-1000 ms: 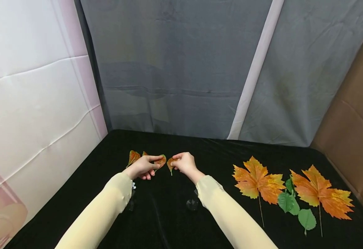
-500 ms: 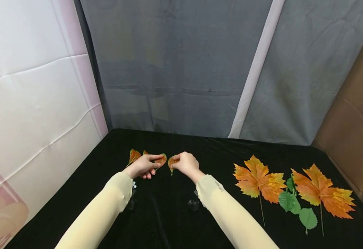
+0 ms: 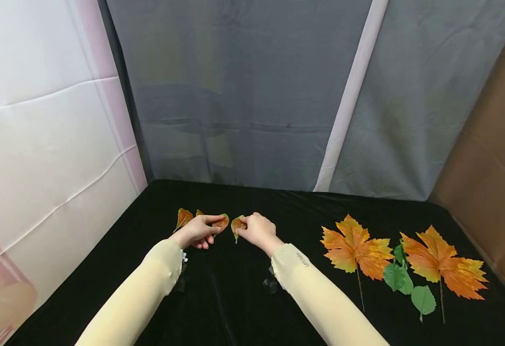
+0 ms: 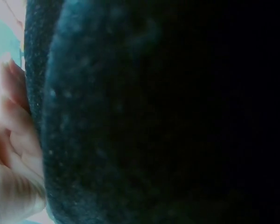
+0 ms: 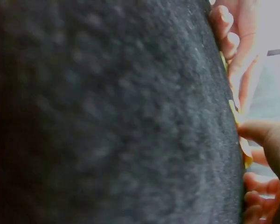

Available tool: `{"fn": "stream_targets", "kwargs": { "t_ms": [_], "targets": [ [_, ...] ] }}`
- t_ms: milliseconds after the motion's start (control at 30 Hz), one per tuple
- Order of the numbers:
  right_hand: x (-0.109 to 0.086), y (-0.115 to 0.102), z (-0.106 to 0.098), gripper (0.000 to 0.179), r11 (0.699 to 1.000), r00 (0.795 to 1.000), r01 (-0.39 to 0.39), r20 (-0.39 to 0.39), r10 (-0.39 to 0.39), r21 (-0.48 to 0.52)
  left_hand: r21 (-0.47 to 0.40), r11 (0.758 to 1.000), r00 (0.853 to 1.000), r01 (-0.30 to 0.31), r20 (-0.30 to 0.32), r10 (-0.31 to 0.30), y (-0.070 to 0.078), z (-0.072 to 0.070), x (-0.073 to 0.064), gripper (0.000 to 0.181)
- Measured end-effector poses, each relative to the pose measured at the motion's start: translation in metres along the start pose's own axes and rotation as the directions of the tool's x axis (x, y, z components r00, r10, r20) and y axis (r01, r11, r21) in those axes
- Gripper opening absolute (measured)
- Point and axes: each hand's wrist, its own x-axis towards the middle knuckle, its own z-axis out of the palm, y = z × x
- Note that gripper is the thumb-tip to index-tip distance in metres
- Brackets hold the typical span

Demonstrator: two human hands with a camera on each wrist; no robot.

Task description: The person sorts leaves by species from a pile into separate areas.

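Near the far edge of the black-covered table, my left hand (image 3: 197, 230) pinches a small orange-brown leaf (image 3: 223, 222) with a green rim between thumb and fingers. Just to its right, my right hand (image 3: 258, 230) pinches another such leaf (image 3: 236, 224), its short stem pointing toward me. A narrow gap separates the two leaves. Beyond the left wrist lies a similar small leaf (image 3: 185, 217), and the tip of one more leaf (image 3: 199, 212) shows, mostly hidden behind the left hand. In the right wrist view, the right thumb and fingers (image 5: 254, 132) meet at a yellowish leaf edge low over the cloth.
Two large orange maple leaves (image 3: 357, 247) with thin stems lie on the right of the black cloth (image 3: 217, 298). Between them is a sprig of green leaves (image 3: 398, 278). A grey curtain (image 3: 235, 96) stands behind, with a white panel (image 3: 53, 120) on the left and brown one at right.
The right hand has turned slightly over its leaf, its fingers now more hidden behind the hand's back. The left hand stays put. The whole head view has shifted a little.
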Motion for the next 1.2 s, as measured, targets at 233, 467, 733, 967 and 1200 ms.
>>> {"fn": "stream_targets", "kwargs": {
  "t_ms": [233, 467, 733, 967, 1200],
  "targets": [
    [-0.001, -0.001, -0.005, 0.041, 0.985, 1.0, 0.001, 0.007, -0.002, 0.17, 0.255, 0.966, 0.998, -0.034, -0.05, 0.048, 0.012, -0.001, -0.004, 0.047],
    [0.004, -0.003, -0.008, 0.041, 0.959, 1.0, -0.02, 0.016, 0.016, 0.281, 0.369, 0.929, 0.995, -0.041, -0.073, 0.072, 0.027, -0.009, -0.001, 0.045],
    [0.004, -0.004, -0.021, 0.04, 0.949, 1.0, 0.019, 0.001, -0.021, 0.316, 0.418, 0.905, 0.989, -0.081, -0.078, 0.125, 0.037, -0.013, 0.002, 0.04],
    [-0.015, 0.014, -0.055, 0.036, 0.939, 0.992, 0.122, -0.069, -0.105, 0.321, 0.43, 0.881, 0.962, -0.197, -0.086, 0.258, 0.06, 0.0, 0.001, 0.037],
    [-0.058, 0.054, -0.103, 0.027, 0.936, 0.984, 0.161, -0.129, -0.126, 0.314, 0.362, 0.877, 0.94, -0.317, -0.004, 0.341, 0.099, 0.038, 0.001, 0.033]
  ]
}}
